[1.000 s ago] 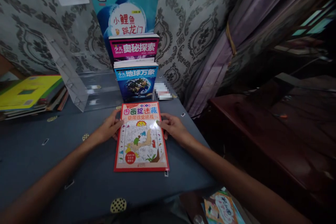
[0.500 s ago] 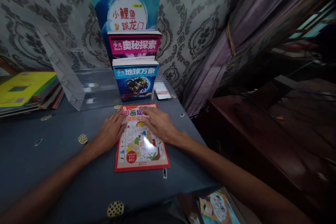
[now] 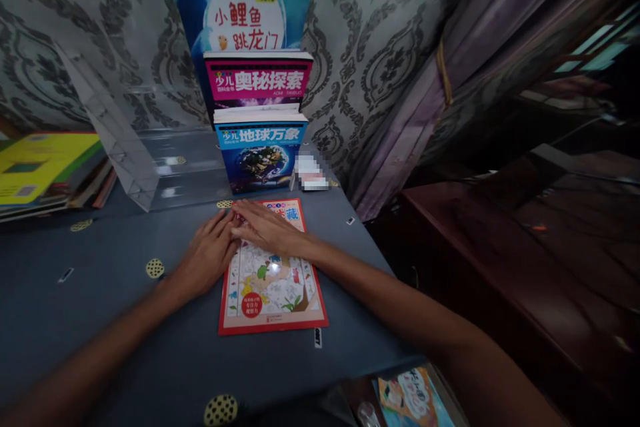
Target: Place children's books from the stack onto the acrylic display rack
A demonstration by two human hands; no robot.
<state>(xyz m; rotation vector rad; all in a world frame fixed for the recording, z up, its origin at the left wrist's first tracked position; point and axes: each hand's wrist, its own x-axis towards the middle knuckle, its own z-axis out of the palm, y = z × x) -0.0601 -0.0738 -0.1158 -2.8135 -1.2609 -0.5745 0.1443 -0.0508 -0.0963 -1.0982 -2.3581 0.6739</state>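
Observation:
A red-bordered picture book (image 3: 273,303) lies flat on the grey-blue tablecloth, its cover covered in small coloured drawings. My left hand (image 3: 207,250) rests along the book's upper left edge, fingers stretched out. Across the top of the cover lies my right hand (image 3: 265,230), flat, its fingertips meeting those of my left hand near the upper left corner. Part of the title is hidden under the right hand. Just behind the book stands a blue book with a globe (image 3: 263,163), in front of a magenta-topped book (image 3: 260,80) and a tall teal book (image 3: 240,7).
A clear plastic rack (image 3: 107,127) stands left of the upright books. Stacked books with a yellow one on top (image 3: 45,170) lie at far left. A phone-like item (image 3: 311,173), blurred out, is at the right. Below the table's front edge is another book (image 3: 413,397).
My right hand has slid left across the book's top, uncovering the right end of the title. My left hand stays at the left edge.

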